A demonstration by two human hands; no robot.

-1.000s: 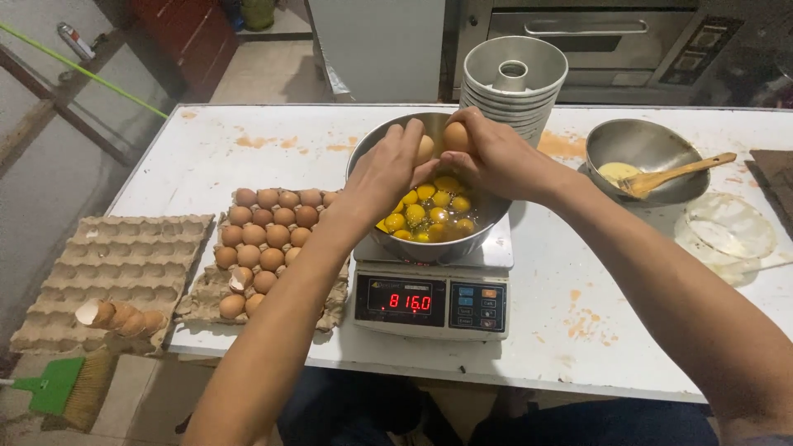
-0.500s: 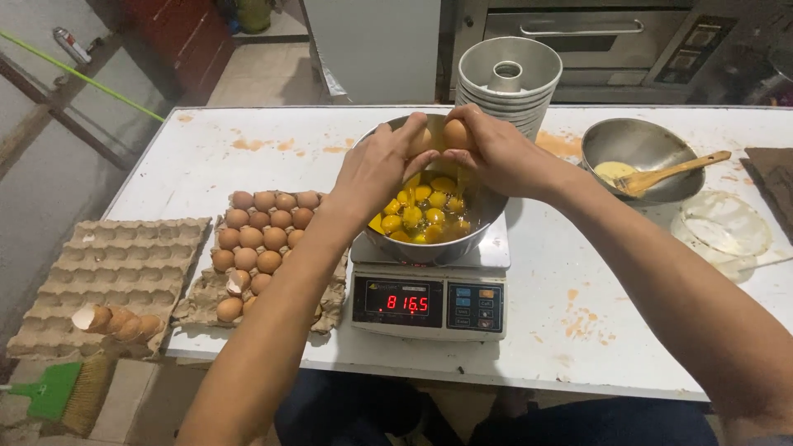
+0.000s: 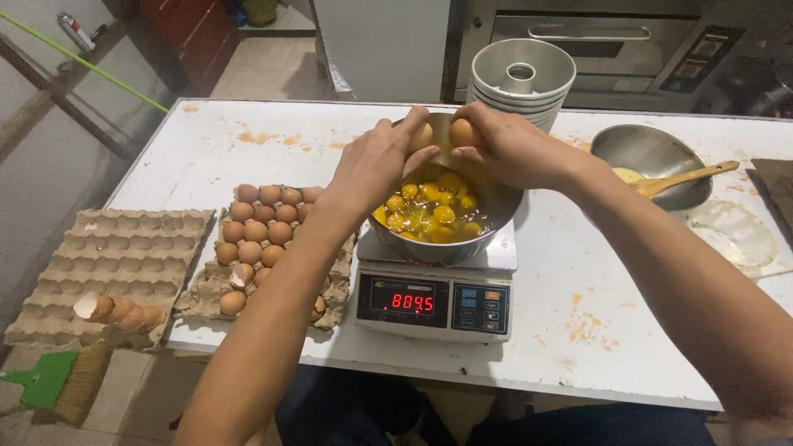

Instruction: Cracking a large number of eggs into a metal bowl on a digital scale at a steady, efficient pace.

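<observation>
Already cracked: a good many yolks [image 3: 429, 206] lie in the metal bowl [image 3: 496, 216], bright yellow and crowded together, so the work looks well under way.
Bowl's place: it stands on the digital scale [image 3: 434, 304], whose red display is lit.
Left hand [image 3: 376, 161]: fingers closed round one half of a brown egg [image 3: 423, 135], held over the far rim of the bowl.
Right hand [image 3: 508, 147]: fingers likewise clamped on the other half of the shell [image 3: 462, 132], just beside the left one.
Shell state: the two halves seem parted at the middle, though the fingers cover the seam and I cannot tell for sure whether the contents have dropped.
Eggs left: the tray of brown eggs [image 3: 264, 227] to the left of the scale is still largely full, with a few bare cups and a broken shell or two near its front, so by my judgement much remains.
Empties: a row of nested shells [image 3: 116, 310] rests on the stack of empty cartons [image 3: 124, 248] at the table's left edge.
Not in use: a stack of ring-shaped cake tins [image 3: 522, 78] stands behind the bowl, and a second metal bowl [image 3: 652, 157] with a wooden spoon [image 3: 686, 177] sits well apart to the right.
Table [image 3: 264, 140]: white, with orange smears.
</observation>
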